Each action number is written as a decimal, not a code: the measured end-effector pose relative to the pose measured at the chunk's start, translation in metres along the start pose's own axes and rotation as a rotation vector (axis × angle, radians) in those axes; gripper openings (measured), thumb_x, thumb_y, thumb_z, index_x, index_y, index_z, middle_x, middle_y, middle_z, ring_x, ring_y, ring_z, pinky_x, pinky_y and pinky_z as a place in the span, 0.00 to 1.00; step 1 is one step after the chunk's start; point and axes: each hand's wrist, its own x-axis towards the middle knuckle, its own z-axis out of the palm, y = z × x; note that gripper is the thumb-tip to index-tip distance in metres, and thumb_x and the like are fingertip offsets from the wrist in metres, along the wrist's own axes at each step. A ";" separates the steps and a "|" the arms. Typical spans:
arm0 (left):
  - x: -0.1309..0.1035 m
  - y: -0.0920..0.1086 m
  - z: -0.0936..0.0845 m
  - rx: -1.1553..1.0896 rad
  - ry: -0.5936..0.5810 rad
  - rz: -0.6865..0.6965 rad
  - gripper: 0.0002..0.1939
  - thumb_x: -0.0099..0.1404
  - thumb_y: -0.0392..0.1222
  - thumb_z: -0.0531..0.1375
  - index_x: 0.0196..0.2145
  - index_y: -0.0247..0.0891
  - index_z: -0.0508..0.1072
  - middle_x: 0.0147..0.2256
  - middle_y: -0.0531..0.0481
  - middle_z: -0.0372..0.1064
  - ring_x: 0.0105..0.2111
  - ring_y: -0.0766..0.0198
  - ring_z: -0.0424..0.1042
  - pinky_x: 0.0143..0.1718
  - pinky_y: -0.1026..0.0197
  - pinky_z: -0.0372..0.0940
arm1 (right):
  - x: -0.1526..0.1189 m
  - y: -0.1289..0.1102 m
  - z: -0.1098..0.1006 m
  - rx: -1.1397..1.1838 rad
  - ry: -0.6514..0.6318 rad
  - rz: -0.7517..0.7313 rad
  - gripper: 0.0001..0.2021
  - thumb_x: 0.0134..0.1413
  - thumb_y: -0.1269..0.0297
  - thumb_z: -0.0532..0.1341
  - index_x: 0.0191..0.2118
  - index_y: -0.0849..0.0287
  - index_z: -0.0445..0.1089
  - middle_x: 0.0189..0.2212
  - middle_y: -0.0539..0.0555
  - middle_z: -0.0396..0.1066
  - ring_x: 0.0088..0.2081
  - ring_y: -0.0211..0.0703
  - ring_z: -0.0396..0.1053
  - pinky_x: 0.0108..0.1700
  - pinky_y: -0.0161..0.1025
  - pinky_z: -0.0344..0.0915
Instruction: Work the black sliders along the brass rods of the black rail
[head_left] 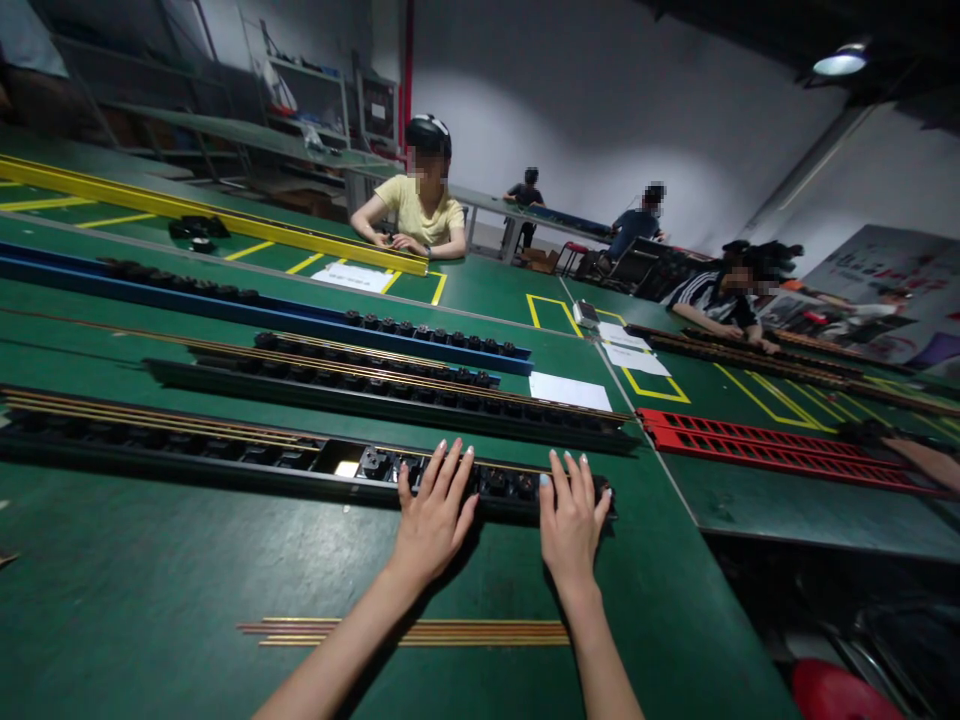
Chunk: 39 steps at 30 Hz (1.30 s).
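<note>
Both hands rest on a long black rail (285, 478) fitted with black blocks and thin brass-coloured rods. My left hand (437, 505) lies over its right half, fingers spread, with a black block (373, 463) just left of it. Near the rail's right end, my right hand (574, 510) lies with its fingers slightly apart. Neither hand is closed round anything. Left of my left hand, a gap in the row of blocks shows a small bright patch (346, 468). Several loose brass rods (480, 632) lie on the green table, passing beneath my forearms.
Beyond the rail lie another black rail (375, 397), a blue rail (300, 318), a yellow rail (300, 236) and white paper (570, 391). Red slotted rails (750, 445) lie at right. A person in yellow (421, 210) sits across the table.
</note>
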 end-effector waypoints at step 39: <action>-0.003 0.006 -0.003 0.027 -0.019 0.051 0.32 0.67 0.49 0.51 0.66 0.47 0.45 0.62 0.46 0.56 0.64 0.57 0.50 0.64 0.46 0.23 | -0.001 0.002 0.023 -0.030 0.207 -0.022 0.16 0.63 0.60 0.48 0.49 0.56 0.68 0.50 0.59 0.68 0.58 0.51 0.58 0.61 0.64 0.39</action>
